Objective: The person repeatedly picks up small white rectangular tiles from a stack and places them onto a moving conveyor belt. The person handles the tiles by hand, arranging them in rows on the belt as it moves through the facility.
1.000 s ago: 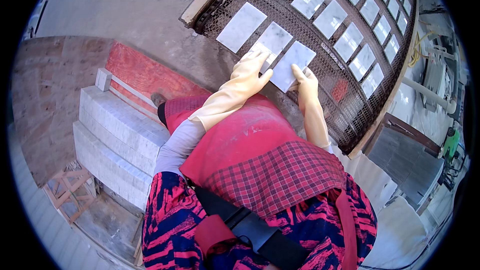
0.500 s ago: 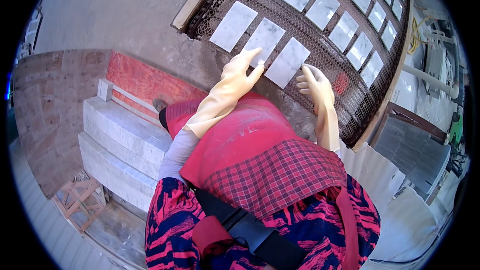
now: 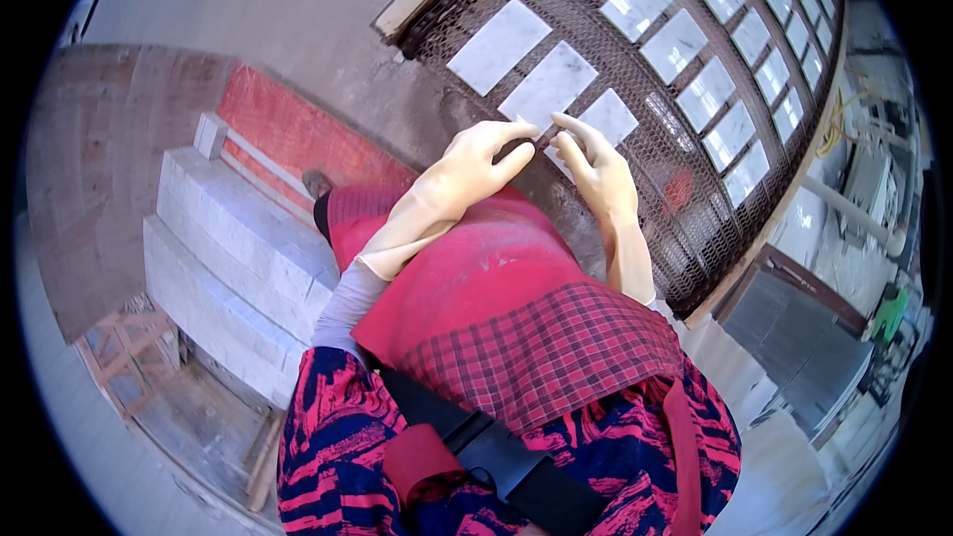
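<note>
Both of your gloved hands meet at the near edge of the dark wire-mesh rack point(image 3: 635, 169). Your left hand point(image 3: 467, 174), in a cream rubber glove, is half curled with fingertips pressing toward the lower corner of a white marble rectangular tile point(image 3: 601, 119). Your right hand point(image 3: 596, 174) has its fingers bent and the forefinger stretched toward twelve o'clock onto that same tile. Neither hand looks closed around it; whether you have a true pinch on the edge I cannot tell.

That tile lies flat on the mesh, nearest you in a row of like white tiles point(image 3: 695, 45) running off toward one o'clock.

The risk, as I judge it: rubber gloves on polished stone may slip, so a tile lifted by one corner could drop, chip, or knock its neighbour point(image 3: 546, 84) at eleven o'clock. A fingertip could also snag in the mesh. At eight o'clock, stacked grey-white stone slabs point(image 3: 238, 268) sit close by your left elbow.
</note>
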Demonstrator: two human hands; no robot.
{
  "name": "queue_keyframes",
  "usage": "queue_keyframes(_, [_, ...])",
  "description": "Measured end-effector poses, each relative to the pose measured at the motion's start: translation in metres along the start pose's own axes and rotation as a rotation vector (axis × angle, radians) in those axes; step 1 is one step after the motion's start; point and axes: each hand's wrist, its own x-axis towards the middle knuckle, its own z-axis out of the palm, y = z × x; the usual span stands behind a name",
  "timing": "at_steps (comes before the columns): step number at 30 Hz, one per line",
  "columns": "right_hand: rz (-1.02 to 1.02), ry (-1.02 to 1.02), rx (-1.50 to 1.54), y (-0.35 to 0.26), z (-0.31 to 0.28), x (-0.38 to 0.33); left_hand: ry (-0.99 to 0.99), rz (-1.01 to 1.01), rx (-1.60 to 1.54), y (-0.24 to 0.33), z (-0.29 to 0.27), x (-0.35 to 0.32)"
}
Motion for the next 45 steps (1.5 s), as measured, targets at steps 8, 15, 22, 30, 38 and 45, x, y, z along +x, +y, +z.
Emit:
queue_keyframes(8, [-0.068, -0.218, -0.055, -0.015, 0.042, 0.018, 0.188, -0.253, -0.388, -0.006, -0.056, -0.037])
queue_keyframes(15, [-0.213, -0.371, -0.048, -0.037, 0.086, 0.031, 0.458, -0.267, -0.380, -0.010, -0.116, -0.090])
queue_keyframes(22, [-0.199, -0.590, -0.183, -0.040, 0.118, 0.044, 0.813, -0.562, -0.288, -0.028, -0.108, -0.226])
queue_keyframes(30, [-0.185, -0.740, -0.320, -0.037, 0.144, 0.060, 0.635, -1.307, -0.150, -0.012, -0.040, -0.348])
queue_keyframes(38, [-0.258, -0.857, -0.391, -0.040, 0.178, 0.084, 0.632, -1.349, 0.065, -0.005, -0.006, -0.332])
queue_keyframes(45, [-0.291, -0.923, -0.475, -0.044, 0.205, 0.079, 0.776, -1.346, 0.868, -0.007, 0.018, -0.353])
